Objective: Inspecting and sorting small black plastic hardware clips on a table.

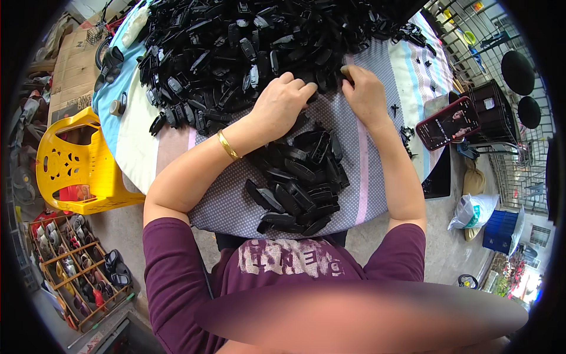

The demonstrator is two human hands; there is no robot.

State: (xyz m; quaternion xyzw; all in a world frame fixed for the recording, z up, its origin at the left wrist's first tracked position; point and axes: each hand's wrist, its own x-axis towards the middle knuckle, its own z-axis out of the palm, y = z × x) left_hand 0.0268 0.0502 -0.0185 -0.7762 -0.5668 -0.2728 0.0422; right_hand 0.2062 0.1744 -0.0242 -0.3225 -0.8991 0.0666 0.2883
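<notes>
My left hand (281, 106), with a gold bangle (229, 145) on its wrist, is closed at the near edge of a large heap of black plastic parts (218, 53). Its fingertips face away from me, and what they grip is hidden. To its right, my right hand (365, 94) is pinched closed over the dotted tablecloth (359, 177). Something small and dark may lie between thumb and forefinger, too small to name. Between my forearms, close to my body, sits a smaller pile of long, curved black parts (298, 189).
A phone (448, 123) with a lit screen leans at the table's right, by a black crate (492, 112). Tiny black pieces (407, 138) lie near it. A yellow plastic chair (97, 171) stands at the left, with a shoe rack (76, 271) below. Wire mesh (501, 35) rises at the right.
</notes>
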